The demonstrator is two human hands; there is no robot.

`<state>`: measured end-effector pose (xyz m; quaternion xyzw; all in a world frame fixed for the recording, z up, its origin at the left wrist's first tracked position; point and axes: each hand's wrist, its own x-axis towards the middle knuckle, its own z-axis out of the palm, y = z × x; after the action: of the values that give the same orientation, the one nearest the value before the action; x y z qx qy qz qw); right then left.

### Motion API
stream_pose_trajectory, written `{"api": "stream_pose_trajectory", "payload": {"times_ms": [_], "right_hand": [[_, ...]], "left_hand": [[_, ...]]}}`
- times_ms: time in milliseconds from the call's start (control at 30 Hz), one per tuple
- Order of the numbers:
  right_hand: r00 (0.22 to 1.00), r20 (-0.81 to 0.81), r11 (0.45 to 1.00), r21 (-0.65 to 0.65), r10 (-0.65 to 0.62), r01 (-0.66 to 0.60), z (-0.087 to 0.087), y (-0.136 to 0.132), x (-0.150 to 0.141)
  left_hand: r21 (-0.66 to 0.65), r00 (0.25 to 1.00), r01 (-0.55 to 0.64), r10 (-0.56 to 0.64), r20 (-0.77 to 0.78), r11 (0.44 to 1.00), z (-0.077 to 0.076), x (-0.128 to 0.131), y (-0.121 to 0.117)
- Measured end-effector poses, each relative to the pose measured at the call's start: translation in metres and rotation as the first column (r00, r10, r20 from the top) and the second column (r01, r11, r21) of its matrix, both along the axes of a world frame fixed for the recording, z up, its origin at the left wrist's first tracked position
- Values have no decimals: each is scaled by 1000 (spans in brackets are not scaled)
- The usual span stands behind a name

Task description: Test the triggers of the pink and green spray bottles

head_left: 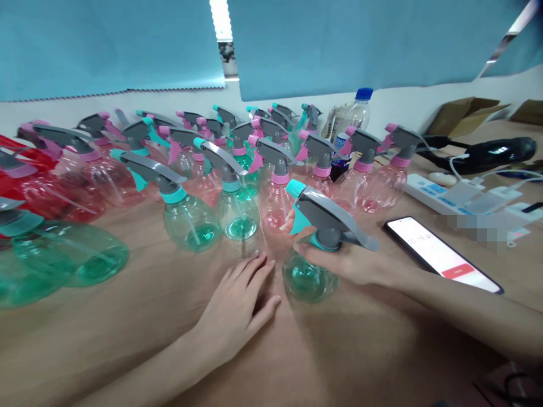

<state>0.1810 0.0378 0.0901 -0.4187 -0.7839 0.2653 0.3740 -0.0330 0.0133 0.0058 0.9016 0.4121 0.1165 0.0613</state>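
My right hand (352, 263) is closed around the neck of a green spray bottle (306, 280) with a grey and teal trigger head (324, 217); the bottle stands upright on the wooden table (148, 316). My left hand (237, 305) lies flat on the table just left of that bottle, fingers stretched out and holding nothing. Behind both hands stand several green spray bottles (190, 223) and pink spray bottles (278, 203) in rows.
A phone (441, 254) with a lit screen lies to the right of my right hand. Beyond it are a white power strip (432, 189), cables, a black device (496, 152) and cardboard boxes (464, 113). A clear water bottle (354, 116) stands at the back. Red bottles (25, 186) are far left.
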Motion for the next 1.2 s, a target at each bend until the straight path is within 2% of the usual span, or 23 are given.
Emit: {"api": "stream_pose_trajectory", "payload": {"times_ms": [100, 300, 1200], "right_hand": [[995, -82, 998, -30, 48, -51, -7, 2, 2], [991, -109, 995, -42, 82, -87, -21, 5, 5], [996, -71, 998, -24, 59, -60, -27, 6, 5]], "left_hand": [[-7, 1000, -2, 2, 7, 1000, 1, 1, 0], [-20, 1000, -13, 13, 0, 1000, 1, 1, -1], [-1, 1000, 5, -5, -14, 1000, 0, 2, -1]]}}
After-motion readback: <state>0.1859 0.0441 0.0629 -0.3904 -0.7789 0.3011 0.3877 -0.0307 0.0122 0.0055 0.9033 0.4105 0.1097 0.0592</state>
